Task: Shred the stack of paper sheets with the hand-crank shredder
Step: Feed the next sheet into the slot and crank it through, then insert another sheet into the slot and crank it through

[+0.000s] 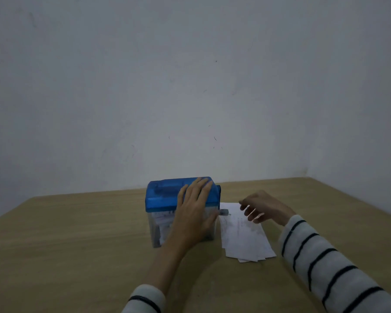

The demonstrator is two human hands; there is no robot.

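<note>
A small hand-crank shredder (163, 197) with a blue lid and a clear bin stands on the wooden table; shredded paper shows inside the bin. My left hand (194, 211) lies flat on the right part of the lid and front, fingers straight. The crank handle (224, 212) sticks out at the shredder's right side. A stack of white paper sheets (246, 240) lies fanned on the table just right of the shredder. My right hand (261, 207) hovers over the far end of the stack, fingers loosely curled, holding nothing, a short way right of the crank.
The wooden table (77, 245) reaches back to a plain grey wall. Its right edge (359, 199) runs diagonally behind my right arm. Both my sleeves are white with dark stripes.
</note>
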